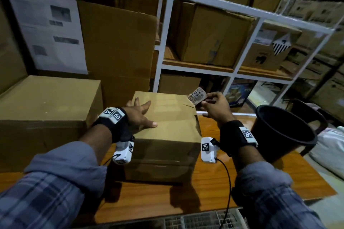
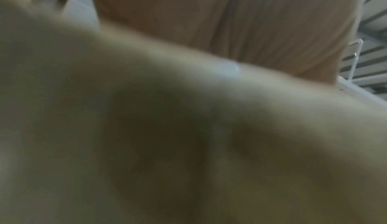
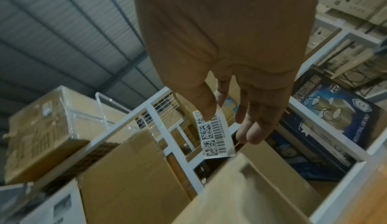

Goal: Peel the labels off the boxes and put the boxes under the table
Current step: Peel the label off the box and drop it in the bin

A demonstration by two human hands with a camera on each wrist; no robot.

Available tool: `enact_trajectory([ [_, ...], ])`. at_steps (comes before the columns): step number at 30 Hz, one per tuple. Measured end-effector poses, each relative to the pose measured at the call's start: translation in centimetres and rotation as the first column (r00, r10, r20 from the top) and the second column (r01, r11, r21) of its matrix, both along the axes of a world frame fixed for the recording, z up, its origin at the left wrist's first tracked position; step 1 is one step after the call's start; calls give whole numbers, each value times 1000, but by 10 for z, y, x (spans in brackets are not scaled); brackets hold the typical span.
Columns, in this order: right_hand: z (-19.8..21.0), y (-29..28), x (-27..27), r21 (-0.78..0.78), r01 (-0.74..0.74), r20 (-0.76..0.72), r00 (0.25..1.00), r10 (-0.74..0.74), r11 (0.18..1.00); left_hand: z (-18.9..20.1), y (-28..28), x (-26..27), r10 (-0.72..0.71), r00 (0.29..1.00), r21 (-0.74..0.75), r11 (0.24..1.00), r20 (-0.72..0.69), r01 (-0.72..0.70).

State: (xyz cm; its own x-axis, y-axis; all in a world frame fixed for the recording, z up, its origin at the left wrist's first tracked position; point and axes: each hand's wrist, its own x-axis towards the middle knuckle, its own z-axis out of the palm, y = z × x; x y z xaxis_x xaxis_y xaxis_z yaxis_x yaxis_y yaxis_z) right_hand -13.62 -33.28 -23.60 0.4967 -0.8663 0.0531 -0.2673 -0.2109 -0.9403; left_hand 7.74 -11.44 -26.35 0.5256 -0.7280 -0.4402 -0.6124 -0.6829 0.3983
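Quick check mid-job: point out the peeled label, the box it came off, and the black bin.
peeled label [image 1: 197,95], head view, on its printed face.
box [image 1: 173,122], head view, on its bare top panel.
black bin [image 1: 271,135], head view, on its outer wall.

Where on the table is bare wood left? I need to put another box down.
Bare wooden tabletop shows between the small box and the near table edge, and in a narrower strip between that box and the black bin. The left is crowded: the large box stands close against the small one.
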Motion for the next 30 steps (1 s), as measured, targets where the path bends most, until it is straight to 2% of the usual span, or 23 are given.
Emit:
enact_trajectory([
  [6,0,-49,-38,5,22,89,996,-22,1000,0,-19,-20,39,999,20,999,33,-39],
  [8,-5,-69,-55,-1,52,64,997,-52,999,-3,-18,-18,56,998,9,998,17,-56],
  [12,-21,-110,-98,-110,162,-80,982,-171,981,-1,-21,-18,66,997,47,997,41,-68],
  [14,-30,-127,-121,-229,224,-218,937,-275,947,2,-23,-22,62,996,65,996,57,-65],
  [17,-39,-144,-148,-334,288,-347,848,-401,898,3,-21,-24,64,997,62,996,44,-67],
  [20,-50,-163,-163,-404,262,-449,778,-439,877,0,-21,-23,96,995,52,994,7,-96],
  [23,-61,-178,-171,-401,224,-509,751,-420,888,-3,-23,-23,115,993,59,992,-3,-115],
  [26,-67,-183,-176,-448,212,-502,744,-441,868,2,-24,-27,112,994,90,990,19,-113],
  [30,-63,-178,-181,-438,267,-389,804,-449,858,11,-24,-39,125,992,87,988,-7,-124],
])
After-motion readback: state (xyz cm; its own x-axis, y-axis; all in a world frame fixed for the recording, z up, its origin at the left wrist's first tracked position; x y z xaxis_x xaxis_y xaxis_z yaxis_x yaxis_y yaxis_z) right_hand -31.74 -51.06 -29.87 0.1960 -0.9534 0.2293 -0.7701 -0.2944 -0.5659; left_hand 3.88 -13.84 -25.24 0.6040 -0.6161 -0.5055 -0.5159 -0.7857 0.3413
